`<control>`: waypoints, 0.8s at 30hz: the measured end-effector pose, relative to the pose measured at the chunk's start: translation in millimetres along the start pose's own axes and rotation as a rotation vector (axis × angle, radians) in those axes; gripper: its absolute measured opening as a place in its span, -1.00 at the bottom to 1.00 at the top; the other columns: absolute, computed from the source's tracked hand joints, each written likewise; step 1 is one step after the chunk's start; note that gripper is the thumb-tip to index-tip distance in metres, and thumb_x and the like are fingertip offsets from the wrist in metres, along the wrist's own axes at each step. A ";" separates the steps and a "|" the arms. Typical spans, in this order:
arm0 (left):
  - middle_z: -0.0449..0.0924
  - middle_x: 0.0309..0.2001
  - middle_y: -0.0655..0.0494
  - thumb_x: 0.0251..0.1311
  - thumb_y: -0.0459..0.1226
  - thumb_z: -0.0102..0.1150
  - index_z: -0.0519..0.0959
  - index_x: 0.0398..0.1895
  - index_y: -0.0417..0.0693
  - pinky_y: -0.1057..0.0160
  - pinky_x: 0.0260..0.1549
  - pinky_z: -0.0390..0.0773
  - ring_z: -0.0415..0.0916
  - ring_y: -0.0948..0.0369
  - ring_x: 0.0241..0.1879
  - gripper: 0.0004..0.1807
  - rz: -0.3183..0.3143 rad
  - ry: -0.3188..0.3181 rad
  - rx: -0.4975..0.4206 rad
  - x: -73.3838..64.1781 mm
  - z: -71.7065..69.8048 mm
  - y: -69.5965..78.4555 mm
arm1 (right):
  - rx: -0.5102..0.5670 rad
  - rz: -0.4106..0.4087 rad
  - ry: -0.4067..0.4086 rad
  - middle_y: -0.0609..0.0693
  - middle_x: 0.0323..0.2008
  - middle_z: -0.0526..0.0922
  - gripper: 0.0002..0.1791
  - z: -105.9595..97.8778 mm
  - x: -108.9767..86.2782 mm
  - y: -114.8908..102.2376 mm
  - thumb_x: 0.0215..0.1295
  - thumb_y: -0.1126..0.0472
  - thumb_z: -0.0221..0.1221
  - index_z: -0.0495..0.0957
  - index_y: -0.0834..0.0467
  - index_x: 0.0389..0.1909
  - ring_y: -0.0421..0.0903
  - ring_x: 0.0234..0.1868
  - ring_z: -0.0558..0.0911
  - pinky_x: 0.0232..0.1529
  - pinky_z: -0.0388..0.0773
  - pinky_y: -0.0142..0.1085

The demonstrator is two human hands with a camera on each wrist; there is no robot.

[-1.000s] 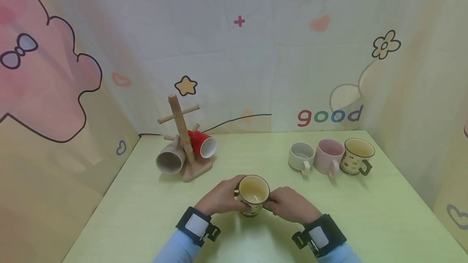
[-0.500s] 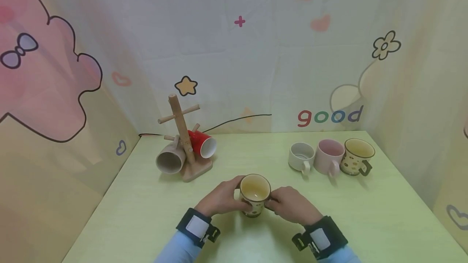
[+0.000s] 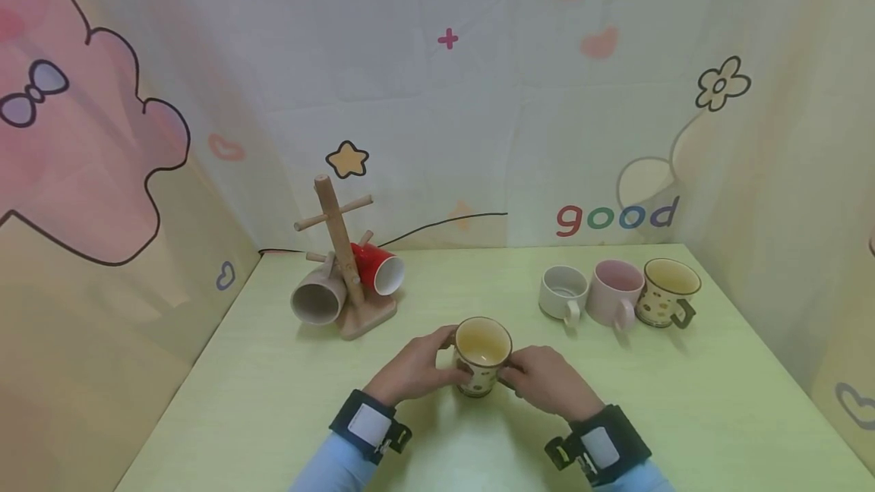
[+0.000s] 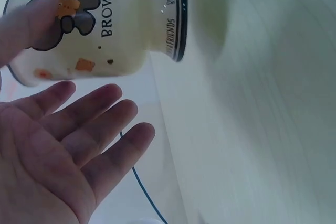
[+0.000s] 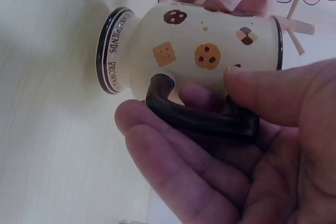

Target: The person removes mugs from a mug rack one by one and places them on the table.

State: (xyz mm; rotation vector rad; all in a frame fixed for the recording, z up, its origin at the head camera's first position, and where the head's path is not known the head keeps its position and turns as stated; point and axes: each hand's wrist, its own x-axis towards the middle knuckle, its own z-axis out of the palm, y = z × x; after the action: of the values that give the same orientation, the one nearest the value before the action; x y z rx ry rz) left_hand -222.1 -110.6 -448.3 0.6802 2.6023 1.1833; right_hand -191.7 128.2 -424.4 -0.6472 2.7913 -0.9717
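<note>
A cream mug (image 3: 481, 374) with a dark rim, cookie prints and the word BROWN is upright in the head view, its base above the tabletop. My right hand (image 3: 547, 382) grips its dark handle (image 5: 205, 121): the thumb presses by the upper end, one finger passes through the loop, and others lie beneath it. On the mug's other side is my left hand (image 3: 417, 367). In the left wrist view its thumb (image 4: 26, 27) lies across the printed bear, while its fingers (image 4: 100, 129) are fairly straight and spread, with a gap to the mug.
A wooden mug tree (image 3: 335, 241) stands back left, holding a greyish mug (image 3: 320, 296) and a red mug (image 3: 376, 268). At the back right stand a white cup (image 3: 563, 294), a pink mug (image 3: 615, 294) and another cookie-print mug (image 3: 666, 294). A printed curtain (image 3: 424, 112) hangs behind the table.
The mug has moved slightly up and to the right in the head view. My right hand keeps its grip on the handle; both forearms have hardly moved.
</note>
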 end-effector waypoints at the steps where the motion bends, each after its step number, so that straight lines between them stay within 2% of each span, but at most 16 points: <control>1: 0.46 0.30 0.04 0.19 -0.03 0.36 0.31 0.44 0.06 -0.11 0.20 0.41 0.39 0.01 0.29 -0.24 -0.009 0.007 0.011 -0.3 -0.4 -0.1 | -0.002 0.016 0.008 -0.17 -0.61 0.49 -0.81 0.1 0.0 0.5 0.36 0.25 0.17 0.58 0.13 -0.49 -0.19 -0.58 0.43 -0.54 0.37 -0.30; 7: 0.47 0.28 -0.10 0.28 -0.08 0.28 0.32 0.42 -0.02 -0.12 0.16 0.46 0.43 -0.05 0.26 -0.32 -0.074 0.051 0.062 -1.4 -3.9 -2.2 | 0.011 0.076 0.051 -0.13 -0.62 0.50 -0.79 0.0 -1.4 2.0 0.36 0.27 0.16 0.57 0.14 -0.51 -0.18 -0.59 0.44 -0.54 0.37 -0.28; 17: 0.46 0.27 -0.18 0.29 -0.08 0.26 0.33 0.41 -0.10 -0.16 0.15 0.45 0.41 -0.12 0.26 -0.33 -0.085 0.042 0.039 -3.0 -6.5 -7.1 | -0.011 0.142 0.116 -0.09 -0.63 0.47 -0.74 0.3 0.0 5.1 0.38 0.25 0.15 0.51 0.13 -0.56 -0.16 -0.59 0.41 -0.55 0.34 -0.28; 24: 0.46 0.26 -0.22 0.30 -0.09 0.26 0.34 0.39 -0.17 -0.16 0.16 0.43 0.39 -0.17 0.26 -0.33 -0.075 0.042 0.033 -4.3 -6.5 -10.4 | -0.005 0.179 0.133 -0.08 -0.63 0.47 -0.72 -1.5 0.4 8.3 0.39 0.24 0.14 0.47 0.14 -0.57 -0.15 -0.60 0.43 -0.57 0.35 -0.28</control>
State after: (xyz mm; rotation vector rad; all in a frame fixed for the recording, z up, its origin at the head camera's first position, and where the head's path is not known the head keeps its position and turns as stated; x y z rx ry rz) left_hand -224.1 -122.9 -451.8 0.5653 2.6621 1.1468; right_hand -195.3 134.7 -428.3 -0.3363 2.9049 -1.0059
